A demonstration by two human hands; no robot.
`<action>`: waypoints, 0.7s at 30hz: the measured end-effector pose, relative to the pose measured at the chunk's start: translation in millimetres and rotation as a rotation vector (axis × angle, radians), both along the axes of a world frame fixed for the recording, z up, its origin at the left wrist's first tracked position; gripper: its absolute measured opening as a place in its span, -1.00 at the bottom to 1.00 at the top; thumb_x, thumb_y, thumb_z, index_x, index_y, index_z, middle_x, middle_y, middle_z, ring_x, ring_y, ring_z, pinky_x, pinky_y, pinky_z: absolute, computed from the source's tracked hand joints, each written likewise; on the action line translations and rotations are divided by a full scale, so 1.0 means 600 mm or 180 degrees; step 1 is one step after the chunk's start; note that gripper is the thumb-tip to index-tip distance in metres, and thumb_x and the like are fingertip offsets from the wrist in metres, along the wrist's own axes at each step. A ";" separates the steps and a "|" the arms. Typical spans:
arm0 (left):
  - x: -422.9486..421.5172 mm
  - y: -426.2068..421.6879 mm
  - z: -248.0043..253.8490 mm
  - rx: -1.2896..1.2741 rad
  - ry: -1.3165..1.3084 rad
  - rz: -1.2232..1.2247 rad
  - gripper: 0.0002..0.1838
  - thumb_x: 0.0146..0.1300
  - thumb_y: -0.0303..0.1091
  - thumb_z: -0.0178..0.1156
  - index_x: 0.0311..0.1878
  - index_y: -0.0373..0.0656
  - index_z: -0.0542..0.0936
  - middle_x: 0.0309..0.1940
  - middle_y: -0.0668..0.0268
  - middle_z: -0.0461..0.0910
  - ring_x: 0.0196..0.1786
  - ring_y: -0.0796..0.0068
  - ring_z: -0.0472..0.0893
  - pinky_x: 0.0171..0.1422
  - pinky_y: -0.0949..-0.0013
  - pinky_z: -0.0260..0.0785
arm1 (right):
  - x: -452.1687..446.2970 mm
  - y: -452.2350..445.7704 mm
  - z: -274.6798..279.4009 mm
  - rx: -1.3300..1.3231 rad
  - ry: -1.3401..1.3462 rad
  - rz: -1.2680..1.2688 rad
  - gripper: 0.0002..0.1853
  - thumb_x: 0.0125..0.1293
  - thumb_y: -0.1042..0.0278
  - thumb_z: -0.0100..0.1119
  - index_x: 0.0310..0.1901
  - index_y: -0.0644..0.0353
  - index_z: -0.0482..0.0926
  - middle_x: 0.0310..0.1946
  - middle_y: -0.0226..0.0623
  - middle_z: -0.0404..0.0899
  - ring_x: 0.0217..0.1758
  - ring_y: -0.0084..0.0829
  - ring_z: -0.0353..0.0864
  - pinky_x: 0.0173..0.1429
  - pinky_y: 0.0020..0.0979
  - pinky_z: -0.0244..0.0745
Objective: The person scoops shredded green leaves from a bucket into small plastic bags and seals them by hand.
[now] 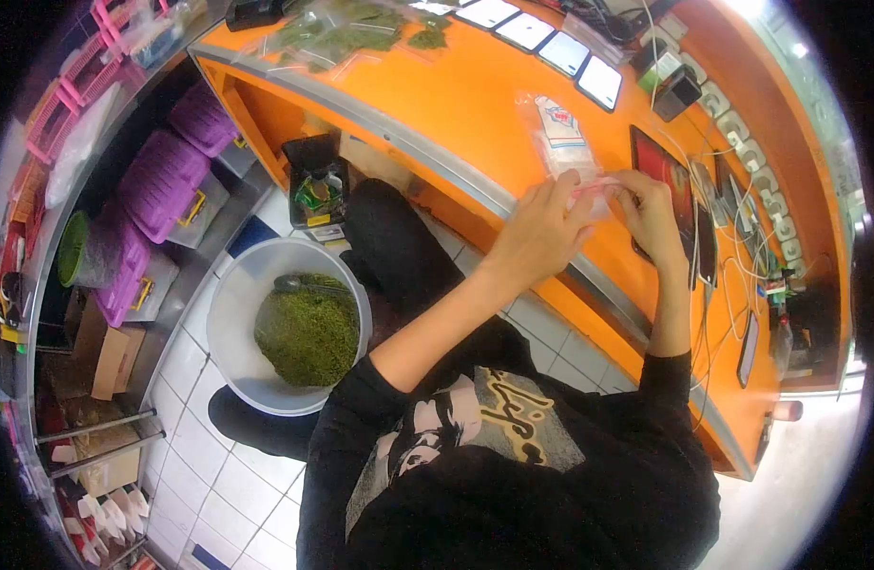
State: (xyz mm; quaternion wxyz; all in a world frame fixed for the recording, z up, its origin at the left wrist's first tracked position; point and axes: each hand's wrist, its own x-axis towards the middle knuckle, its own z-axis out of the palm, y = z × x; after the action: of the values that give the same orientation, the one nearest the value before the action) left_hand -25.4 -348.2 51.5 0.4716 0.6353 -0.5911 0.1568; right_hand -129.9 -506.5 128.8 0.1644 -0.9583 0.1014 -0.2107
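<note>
Over the front of the orange counter [494, 142], both my hands are together at a clear plastic bag [598, 204] with a pinkish strip along its edge. My left hand [541, 228] pinches its left side, and my right hand [651, 209] has its fingers closed on the right side. Just beyond my fingers lies a clear packet [560, 133] with a white, blue and red printed label; whether it is joined to the bag I cannot tell. Beside my legs stands a whitish bucket [226, 313] holding green, finely chopped material [308, 332] and a dark-handled scoop [304, 283].
Filled bags of green material [346, 33] lie on the counter's far left. Several phones with lit screens [560, 52] line the back. A tablet [660, 176] and tangled white cables [741, 228] are at the right. Purple-lidded bins [161, 185] stand on the left shelf.
</note>
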 end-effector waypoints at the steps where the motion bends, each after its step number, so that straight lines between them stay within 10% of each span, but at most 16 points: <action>1: 0.000 -0.001 -0.001 0.0006 -0.0003 -0.0002 -0.48 0.18 -0.22 0.25 0.11 -0.37 0.41 0.09 0.02 0.37 0.06 0.01 0.44 0.11 0.06 0.33 | 0.001 0.000 -0.002 0.0006 -0.0003 -0.0002 -0.78 0.16 0.59 0.20 -0.12 0.34 0.63 -0.28 0.04 0.64 -0.22 -0.08 0.66 -0.11 -0.27 0.53; 17: -0.005 -0.018 0.032 0.0778 -0.0058 0.0327 -0.46 0.20 -0.11 0.21 0.02 -0.45 0.46 -0.02 0.02 0.42 0.04 0.07 0.40 0.16 0.15 0.28 | -0.063 -0.031 0.087 -0.0537 -0.0367 -0.0784 -0.73 0.20 0.54 0.24 -0.04 0.33 0.56 -0.29 -0.20 0.63 -0.30 -0.48 0.62 -0.17 -0.48 0.51; 21: 0.019 -0.018 0.021 0.0173 0.0234 0.0047 -0.63 0.28 -0.30 0.11 0.02 -0.40 0.47 -0.01 -0.03 0.43 0.06 0.01 0.42 0.18 0.10 0.28 | -0.085 0.032 0.120 0.0638 -0.0963 -0.0582 -0.72 0.22 0.55 0.22 -0.02 0.37 0.56 -0.24 -0.27 0.65 -0.28 -0.58 0.59 -0.21 -0.53 0.51</action>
State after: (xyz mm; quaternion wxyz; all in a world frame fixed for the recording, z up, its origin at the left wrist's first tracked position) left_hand -13.8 -358.9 64.3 0.4744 0.6575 -0.5727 0.1208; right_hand -181.0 -487.5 201.1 0.2524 -0.8813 0.1826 -0.3552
